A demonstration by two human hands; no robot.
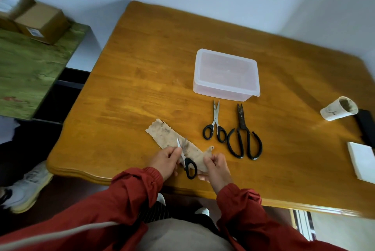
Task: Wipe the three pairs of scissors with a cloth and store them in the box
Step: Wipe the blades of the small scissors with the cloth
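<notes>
Lower centre of frame, at the table (142, 68) edge: small scissors (189, 166) lie on the cloth (168, 135). Their long axis is near-vertical, with the tip leaning upper left and the black handles toward the person. Left hand (165, 161) pinches the blade; right hand (217, 166) pinches the cloth's near end, just right of the handles. Wipe stroke likely runs along the blade. Box (226, 74) sits upper right, lid looks on, right hand nearer. Mid pair (215, 124) and large dark pair (244, 135) lie between hands and box.
</notes>
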